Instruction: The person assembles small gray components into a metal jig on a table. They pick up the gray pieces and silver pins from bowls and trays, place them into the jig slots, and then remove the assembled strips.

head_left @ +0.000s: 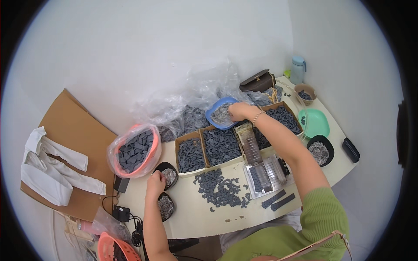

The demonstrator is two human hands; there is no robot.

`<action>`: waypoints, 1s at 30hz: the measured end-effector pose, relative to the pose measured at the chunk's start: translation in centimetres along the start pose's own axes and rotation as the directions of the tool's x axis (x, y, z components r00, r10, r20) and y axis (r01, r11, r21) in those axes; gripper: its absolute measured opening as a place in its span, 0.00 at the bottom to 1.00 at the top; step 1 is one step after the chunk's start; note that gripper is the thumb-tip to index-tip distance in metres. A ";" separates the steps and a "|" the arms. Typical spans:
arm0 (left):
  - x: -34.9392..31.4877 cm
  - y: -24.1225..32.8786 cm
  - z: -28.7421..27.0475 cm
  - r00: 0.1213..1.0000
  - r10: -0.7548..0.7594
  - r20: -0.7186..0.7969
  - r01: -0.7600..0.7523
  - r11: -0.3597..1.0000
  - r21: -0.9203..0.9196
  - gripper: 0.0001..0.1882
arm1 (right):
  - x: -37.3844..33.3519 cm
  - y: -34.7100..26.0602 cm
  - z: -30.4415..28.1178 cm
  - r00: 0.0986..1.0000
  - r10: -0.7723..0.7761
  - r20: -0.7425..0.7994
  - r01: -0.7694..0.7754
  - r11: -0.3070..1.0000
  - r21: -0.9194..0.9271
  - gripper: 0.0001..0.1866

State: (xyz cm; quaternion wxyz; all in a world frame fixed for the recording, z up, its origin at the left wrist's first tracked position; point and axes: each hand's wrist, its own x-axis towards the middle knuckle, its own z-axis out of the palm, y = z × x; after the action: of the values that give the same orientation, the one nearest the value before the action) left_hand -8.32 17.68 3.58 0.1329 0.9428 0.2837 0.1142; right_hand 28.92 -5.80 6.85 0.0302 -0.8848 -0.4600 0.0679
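Note:
My right hand (239, 112) reaches across to the blue bowl (213, 124) at the back, its fingers bent together at the thin silvery metal pieces (221, 114) inside. Anything between those fingertips is hidden. My left hand (155, 183) is at the edge of the upper black dish (173, 182), which holds similar silvery pieces. Its fingers are closed, and I cannot make out what they hold. Just below stands a second black dish (170, 214) of such pieces. Near my right forearm is a clear plastic fixture (273, 172) with rows of slots and dark grey pieces.
Boxes (217, 163) of small dark grey parts line the table, with a loose pile (217, 185) in front. A pink basket (154, 152) of grey pieces stands left; a green tray (318, 126) and another black dish (329, 158) stand right. Plastic bags (204, 82) lie behind.

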 end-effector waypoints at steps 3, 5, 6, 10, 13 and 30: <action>0.1 0.0 0.0 0.999 0.004 -0.043 -0.004 1.000 -0.002 0.03 | 0.2 1.0 0.3 0.998 -0.057 -0.006 0.057 0.995 0.076 0.18; 0.0 0.6 0.0 0.994 -0.007 -0.111 0.003 0.999 -0.039 0.03 | -0.2 1.1 0.0 0.996 -0.090 0.004 0.089 0.992 0.086 0.17; -0.1 1.4 0.0 0.987 -0.015 -0.163 0.001 0.996 -0.086 0.03 | -1.3 0.4 -1.3 0.995 -0.092 0.039 0.089 0.993 0.073 0.17; -1.3 8.6 2.6 0.997 0.081 -0.018 -0.079 0.854 -0.514 0.04 | -0.9 0.7 -0.5 0.994 -0.087 -0.061 0.087 0.996 -0.002 0.14; -5.3 16.6 5.9 0.951 0.292 0.103 -0.096 0.594 -0.798 0.03 | -0.9 -0.9 -0.5 0.987 -0.117 -0.113 0.107 0.990 -0.093 0.15; -8.2 25.7 11.0 0.794 0.600 -0.101 -0.594 0.727 -0.344 0.07 | -2.0 1.1 0.6 0.908 -0.041 -0.417 0.042 0.999 -0.006 0.10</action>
State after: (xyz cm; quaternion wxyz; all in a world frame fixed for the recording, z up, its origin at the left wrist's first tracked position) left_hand 1.18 -9.63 0.23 0.2611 0.9440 -0.0611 0.1923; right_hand 28.56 -8.06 6.27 0.1302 -0.8689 -0.4615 -0.1224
